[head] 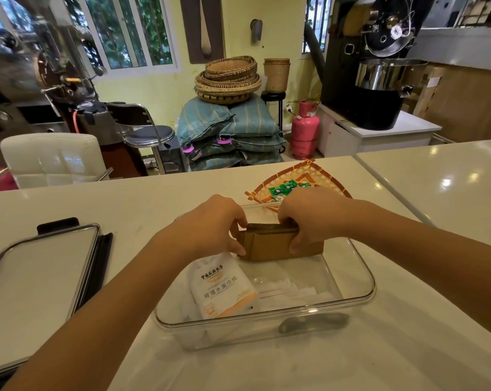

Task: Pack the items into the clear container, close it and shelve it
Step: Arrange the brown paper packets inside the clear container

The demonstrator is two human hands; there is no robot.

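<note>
A clear rectangular container (364, 280) sits on the white counter in front of me. Both hands hold a stack of brown paper pieces (269, 244) upright at the container's far end: my left hand (213, 224) grips its left side, my right hand (309, 218) its right side. Inside the container lies a white and orange tissue packet (224, 286) with flat white sachets (292, 294) beside it. The container's lid (38, 280), clear with black clasps, lies flat on the counter to the left.
A woven fan-shaped tray (323, 176) with several green wrapped candies (281, 190) rests behind the container. Past the counter's far edge stand a white chair (52, 159), a stool, stacked sacks with baskets, a pink gas cylinder (305, 131) and a black roasting machine (371, 66).
</note>
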